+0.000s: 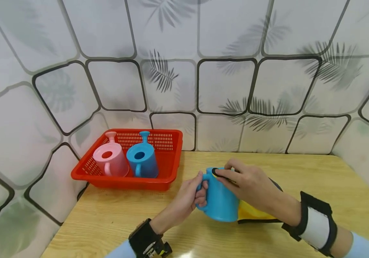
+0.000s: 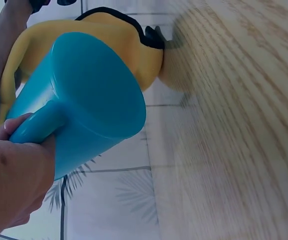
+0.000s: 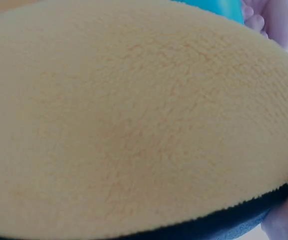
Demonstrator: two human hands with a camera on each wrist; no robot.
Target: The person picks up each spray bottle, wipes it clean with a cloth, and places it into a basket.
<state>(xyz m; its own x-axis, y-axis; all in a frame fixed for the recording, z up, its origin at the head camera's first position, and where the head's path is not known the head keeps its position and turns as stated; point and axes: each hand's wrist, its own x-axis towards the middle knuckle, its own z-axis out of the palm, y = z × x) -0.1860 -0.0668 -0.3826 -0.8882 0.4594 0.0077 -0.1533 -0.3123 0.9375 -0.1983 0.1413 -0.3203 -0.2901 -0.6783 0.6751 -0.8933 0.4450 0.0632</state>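
My left hand (image 1: 189, 195) grips the side handle of a blue watering can (image 1: 221, 204), held upright above the table. A yellow cloth with black edging (image 1: 252, 212) is pinched in my right hand (image 1: 252, 184), its edge pressed to the can's rim. The rest of the cloth hangs down behind the can. In the left wrist view, the can's (image 2: 99, 90) base faces the camera, with the cloth (image 2: 39, 42) draped along its far side. The fuzzy cloth (image 3: 144, 120) fills most of the right wrist view. The can's spout is hidden.
A red plastic basket (image 1: 123, 182) stands at the table's back left. Inside it are a pink watering can (image 1: 116, 163) and a blue one (image 1: 149, 163), spouts toward the back. The wooden table (image 1: 123, 215) meets a patterned wall covering (image 1: 171, 89) behind.
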